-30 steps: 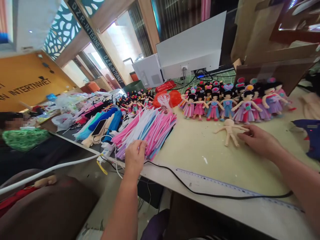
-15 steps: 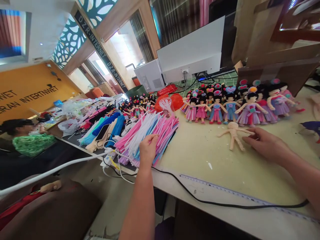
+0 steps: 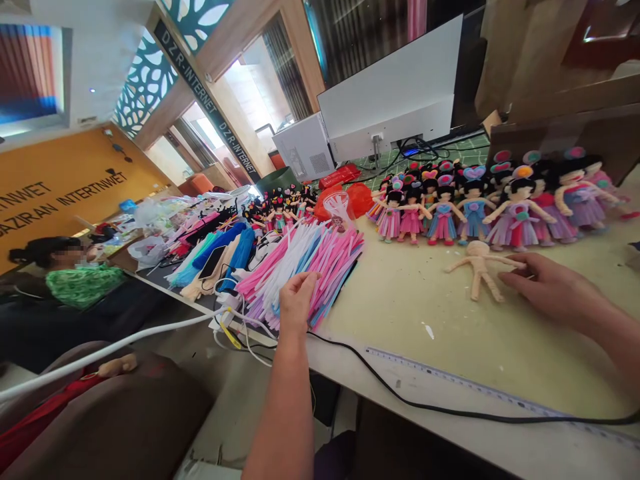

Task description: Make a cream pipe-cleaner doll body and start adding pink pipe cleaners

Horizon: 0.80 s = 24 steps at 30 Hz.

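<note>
My right hand (image 3: 550, 283) pinches one arm of a beige doll body (image 3: 479, 273), which has no hair or clothes. Its other arm stretches left, and its legs point down over the yellowish table. My left hand (image 3: 297, 300) is closed in front of the pile of pipe cleaners (image 3: 285, 257) in pink, white, blue and lilac. Thumb and fingertips are pressed together there; whatever may be between them is too small to make out. Behind the doll body, finished dolls (image 3: 473, 213) with black hair and colourful skirts stand in rows.
A measuring tape (image 3: 450, 377) and a black cable (image 3: 400, 400) run along the table's front edge. White cords and a power strip (image 3: 227, 313) lie at left. A monitor (image 3: 395, 93) stands behind the dolls. Another person (image 3: 65, 280) sits at far left.
The whole view has shifted slightly, so things appear a little farther right. My right hand still has the doll body's arm, and my left hand stays closed by the pile.
</note>
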{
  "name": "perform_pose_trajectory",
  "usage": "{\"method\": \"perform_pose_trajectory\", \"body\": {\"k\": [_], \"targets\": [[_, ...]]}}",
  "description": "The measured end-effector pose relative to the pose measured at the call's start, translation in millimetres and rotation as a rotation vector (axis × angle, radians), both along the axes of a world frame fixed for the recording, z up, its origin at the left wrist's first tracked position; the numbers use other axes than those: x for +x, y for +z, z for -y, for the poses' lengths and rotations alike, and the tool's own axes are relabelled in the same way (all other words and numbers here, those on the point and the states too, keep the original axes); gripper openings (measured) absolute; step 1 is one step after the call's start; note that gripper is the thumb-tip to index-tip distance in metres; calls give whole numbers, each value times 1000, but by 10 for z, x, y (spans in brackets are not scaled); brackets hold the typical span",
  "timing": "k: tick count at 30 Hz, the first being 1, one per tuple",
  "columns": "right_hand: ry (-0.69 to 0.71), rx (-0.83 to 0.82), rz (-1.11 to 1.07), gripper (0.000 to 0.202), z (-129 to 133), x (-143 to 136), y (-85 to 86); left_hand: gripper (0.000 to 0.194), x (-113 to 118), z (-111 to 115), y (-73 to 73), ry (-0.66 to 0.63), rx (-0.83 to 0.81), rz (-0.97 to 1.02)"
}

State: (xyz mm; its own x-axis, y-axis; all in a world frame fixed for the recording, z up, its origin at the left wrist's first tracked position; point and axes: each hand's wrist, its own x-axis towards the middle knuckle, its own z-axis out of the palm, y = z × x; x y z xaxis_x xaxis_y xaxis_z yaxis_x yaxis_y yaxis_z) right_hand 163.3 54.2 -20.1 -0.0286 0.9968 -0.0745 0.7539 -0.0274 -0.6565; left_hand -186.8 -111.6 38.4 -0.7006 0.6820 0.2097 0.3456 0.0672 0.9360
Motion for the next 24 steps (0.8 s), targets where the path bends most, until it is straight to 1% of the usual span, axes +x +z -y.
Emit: {"method": "perform_pose_trajectory", "body": {"k": [1, 6, 9, 12, 14, 17, 19, 21, 24], "targets": [[-6, -42, -31, 33, -3, -1, 0, 29, -28, 17, -10, 20, 11, -8], [-5, -37, -61, 40, -34, 15, -49, 32, -205, 162, -30, 111, -2, -153], [-8, -25, -47, 43, -47, 27, -80, 34, -282, 250, -17, 132, -41, -227], [-1, -16, -64, 40, -52, 34, -100, 33, -306, 274, 1, 137, -72, -264], [6, -12, -73, 39, -49, 31, -102, 27, -288, 242, 19, 139, -75, -312], [-1, -40, -72, 41, -29, 15, -69, 16, -215, 126, 63, 131, -137, -483], [-11, -69, -65, 42, -11, 4, -32, 11, -151, 19, 88, 109, -237, -624], [-6, -69, -60, 41, -4, 0, -9, 12, -91, -93, 87, 60, -353, -747], [22, -33, -51, 38, -26, 16, -53, 18, -38, -236, 21, -28, -500, -902]]}}
